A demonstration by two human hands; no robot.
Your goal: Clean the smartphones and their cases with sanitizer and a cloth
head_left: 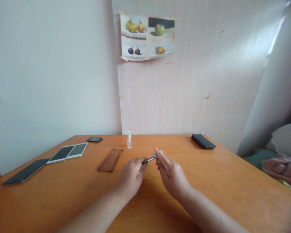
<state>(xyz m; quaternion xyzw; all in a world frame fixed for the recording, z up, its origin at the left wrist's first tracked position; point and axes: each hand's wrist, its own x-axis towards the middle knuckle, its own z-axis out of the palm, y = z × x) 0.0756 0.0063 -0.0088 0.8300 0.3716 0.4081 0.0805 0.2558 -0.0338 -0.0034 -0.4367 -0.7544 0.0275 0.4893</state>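
My left hand (pixel 131 176), its fingers closed, holds a thin dark phone (pixel 149 159) near the middle of the table. The phone is tilted and seen almost edge-on, with a shiny rim; its faces are hidden. At its far end is my right hand (pixel 172 174), fingers pressed together around a small whitish piece (pixel 155 155), perhaps a wipe, largely covered by the fingers. That piece is at the phone's edge; whether it touches I cannot tell. Left of my hands lies a brown translucent phone case (pixel 111 160). Behind it stands a small clear pump bottle (pixel 129 141).
Along the table's left side lie a large dark phone (pixel 26 171), two white-framed phones (pixel 68 152) side by side, and a small black phone (pixel 94 139). A dark folding phone case (pixel 203 141) rests at the back right. The orange table (pixel 232 187) meets the wall behind.
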